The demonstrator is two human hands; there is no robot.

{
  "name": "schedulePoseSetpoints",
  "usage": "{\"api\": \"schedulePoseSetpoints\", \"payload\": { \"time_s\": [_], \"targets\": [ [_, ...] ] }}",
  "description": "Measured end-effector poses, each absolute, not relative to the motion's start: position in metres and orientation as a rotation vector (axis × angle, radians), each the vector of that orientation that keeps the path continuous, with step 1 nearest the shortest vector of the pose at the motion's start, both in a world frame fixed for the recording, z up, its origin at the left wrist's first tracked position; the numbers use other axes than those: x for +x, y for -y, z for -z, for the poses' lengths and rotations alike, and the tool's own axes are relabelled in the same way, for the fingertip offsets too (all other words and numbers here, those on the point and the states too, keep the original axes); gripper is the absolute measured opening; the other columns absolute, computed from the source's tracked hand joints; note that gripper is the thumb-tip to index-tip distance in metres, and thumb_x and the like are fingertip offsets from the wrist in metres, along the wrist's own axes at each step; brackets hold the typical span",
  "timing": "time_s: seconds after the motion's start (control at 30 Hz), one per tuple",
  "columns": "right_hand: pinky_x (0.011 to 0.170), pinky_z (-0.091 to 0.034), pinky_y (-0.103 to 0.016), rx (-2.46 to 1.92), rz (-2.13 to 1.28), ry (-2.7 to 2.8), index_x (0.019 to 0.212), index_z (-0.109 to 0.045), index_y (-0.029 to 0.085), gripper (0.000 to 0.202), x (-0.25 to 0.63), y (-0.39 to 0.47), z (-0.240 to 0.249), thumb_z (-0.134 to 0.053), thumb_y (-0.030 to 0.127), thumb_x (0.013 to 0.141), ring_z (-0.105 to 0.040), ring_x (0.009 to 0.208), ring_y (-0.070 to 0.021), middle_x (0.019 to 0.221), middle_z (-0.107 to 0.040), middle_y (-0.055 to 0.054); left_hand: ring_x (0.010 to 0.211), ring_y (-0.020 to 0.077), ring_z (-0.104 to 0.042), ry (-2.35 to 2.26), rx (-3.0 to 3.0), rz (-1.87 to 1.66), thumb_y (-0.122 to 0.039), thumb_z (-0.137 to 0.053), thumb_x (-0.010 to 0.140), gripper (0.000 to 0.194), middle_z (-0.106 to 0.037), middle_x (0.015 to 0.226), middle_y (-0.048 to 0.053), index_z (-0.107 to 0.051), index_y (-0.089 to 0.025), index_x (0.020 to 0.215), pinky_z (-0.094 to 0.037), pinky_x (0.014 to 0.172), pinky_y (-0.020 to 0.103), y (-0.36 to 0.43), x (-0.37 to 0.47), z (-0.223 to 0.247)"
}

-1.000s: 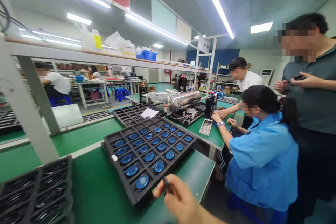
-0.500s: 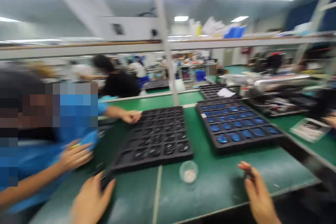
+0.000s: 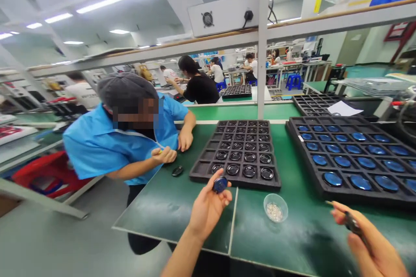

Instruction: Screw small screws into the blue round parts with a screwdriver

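My left hand (image 3: 208,205) holds a small round blue-faced part (image 3: 220,185) in its fingertips, just in front of a black tray (image 3: 211,156) of dark round parts. My right hand (image 3: 370,242) at the lower right grips a thin dark tool (image 3: 351,223) with a pale tip, in front of a second black tray (image 3: 312,184) filled with several blue-faced parts. Between my hands a small clear cup (image 3: 275,207) of tiny pale bits stands on the green mat.
A co-worker in a blue shirt (image 3: 97,143) leans over the bench's left end, hands by a dark part (image 3: 177,171) on the mat. A white post (image 3: 262,43) rises behind the trays. More trays (image 3: 312,104) and seated people lie beyond.
The view has swung left, from the blue-part tray and people at the right to the co-worker at the left. My left hand has come up from the mat holding the blue-faced part.
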State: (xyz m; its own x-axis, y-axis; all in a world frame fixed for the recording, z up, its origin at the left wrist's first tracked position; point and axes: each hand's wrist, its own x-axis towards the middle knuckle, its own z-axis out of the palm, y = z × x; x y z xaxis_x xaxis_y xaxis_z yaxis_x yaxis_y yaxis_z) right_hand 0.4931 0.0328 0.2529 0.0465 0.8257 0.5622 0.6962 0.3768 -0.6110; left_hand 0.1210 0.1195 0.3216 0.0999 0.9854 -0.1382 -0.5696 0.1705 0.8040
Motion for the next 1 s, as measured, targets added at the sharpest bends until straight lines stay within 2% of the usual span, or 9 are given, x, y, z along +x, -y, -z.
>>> {"api": "schedulePoseSetpoints", "payload": {
  "time_s": [0.03, 0.13, 0.2, 0.33, 0.47, 0.57, 0.7, 0.83, 1.0],
  "targets": [
    [0.077, -0.061, -0.038, -1.275, -0.254, 1.745, 0.145, -0.047, 0.043, 0.044, 0.481, -0.042, -0.27, -0.047, 0.042, 0.102, -0.068, 0.1, -0.0289, 0.116, -0.066, -0.009, 0.067, 0.0149, -0.061, -0.721, 0.632, -1.217, -0.042, -0.063, 0.09, 0.054, -0.068, 0.095, 0.009, -0.051, -0.018, 0.137, -0.044, 0.061, 0.023, -0.123, 0.135, -0.327],
    [0.071, -0.06, -0.033, -1.159, -0.375, 1.759, 0.132, -0.06, 0.033, 0.032, 0.446, -0.074, -0.313, -0.049, 0.038, 0.102, -0.068, 0.081, -0.0241, 0.097, -0.067, -0.007, 0.061, 0.015, -0.061, -0.625, 0.629, -1.045, -0.044, -0.056, 0.094, 0.045, -0.067, 0.088, 0.009, -0.058, -0.013, 0.127, -0.043, 0.058, 0.024, -0.136, 0.171, -0.337],
    [0.07, -0.058, -0.032, -1.129, -0.447, 1.756, 0.125, -0.063, 0.028, 0.03, 0.427, -0.095, -0.329, -0.052, 0.041, 0.101, -0.065, 0.076, -0.0221, 0.091, -0.066, -0.006, 0.061, 0.0152, -0.061, -0.577, 0.634, -0.976, -0.044, -0.052, 0.096, 0.046, -0.067, 0.088, 0.01, -0.056, -0.014, 0.13, -0.043, 0.059, 0.025, -0.145, 0.19, -0.338],
    [0.088, -0.053, -0.036, -1.07, -0.567, 1.826, 0.128, -0.057, 0.027, 0.028, 0.408, -0.125, -0.342, -0.047, 0.039, 0.104, -0.062, 0.096, -0.0228, 0.109, -0.065, -0.006, 0.062, 0.0151, -0.06, -0.485, 0.627, -0.924, -0.039, -0.052, 0.095, 0.046, -0.066, 0.089, 0.008, -0.05, -0.02, 0.137, -0.042, 0.058, 0.024, -0.16, 0.216, -0.341],
    [0.084, -0.05, -0.037, -1.049, -0.584, 1.918, 0.119, -0.058, 0.028, 0.021, 0.406, -0.136, -0.337, -0.043, 0.036, 0.106, -0.059, 0.095, -0.0234, 0.107, -0.062, -0.006, 0.064, 0.0153, -0.06, -0.44, 0.61, -0.93, -0.042, -0.052, 0.096, 0.026, -0.064, 0.087, 0.006, -0.058, -0.02, 0.108, -0.043, 0.059, 0.025, -0.17, 0.228, -0.342],
    [0.08, -0.049, -0.035, -1.061, -0.539, 1.897, 0.112, -0.057, 0.028, 0.014, 0.404, -0.136, -0.327, -0.047, 0.035, 0.105, -0.059, 0.091, -0.0223, 0.102, -0.061, -0.004, 0.066, 0.0139, -0.06, -0.449, 0.61, -1.02, -0.047, -0.057, 0.096, 0.026, -0.062, 0.086, 0.002, -0.053, -0.021, 0.093, -0.042, 0.06, 0.024, -0.172, 0.232, -0.339],
    [0.072, -0.051, -0.029, -1.112, -0.515, 1.818, 0.112, -0.057, 0.029, 0.012, 0.396, -0.133, -0.321, -0.056, 0.035, 0.101, -0.06, 0.081, -0.0185, 0.097, -0.063, -0.001, 0.085, 0.0157, -0.064, -0.446, 0.646, -1.135, -0.042, -0.068, 0.091, 0.025, -0.062, 0.095, 0.001, -0.054, -0.022, 0.097, -0.049, 0.078, 0.027, -0.167, 0.236, -0.333],
    [0.069, -0.055, -0.031, -1.17, -0.547, 1.806, 0.112, -0.058, 0.03, 0.016, 0.392, -0.129, -0.318, -0.056, 0.041, 0.101, -0.064, 0.077, -0.0205, 0.096, -0.066, -0.003, 0.1, 0.0193, -0.065, -0.475, 0.71, -1.175, -0.043, -0.066, 0.093, 0.024, -0.064, 0.108, 0.003, -0.056, -0.024, 0.104, -0.05, 0.092, 0.035, -0.158, 0.238, -0.323],
    [0.071, -0.061, -0.034, -1.21, -0.518, 1.697, 0.125, -0.06, 0.039, 0.03, 0.392, -0.122, -0.278, -0.057, 0.055, 0.101, -0.068, 0.09, -0.0254, 0.106, -0.068, -0.008, 0.11, 0.0249, -0.064, -0.606, 1.137, -1.362, -0.063, -0.057, 0.09, 0.046, -0.063, 0.117, 0.013, -0.064, -0.023, 0.11, -0.047, 0.102, 0.041, -0.13, 0.244, -0.313]
  ]
}}
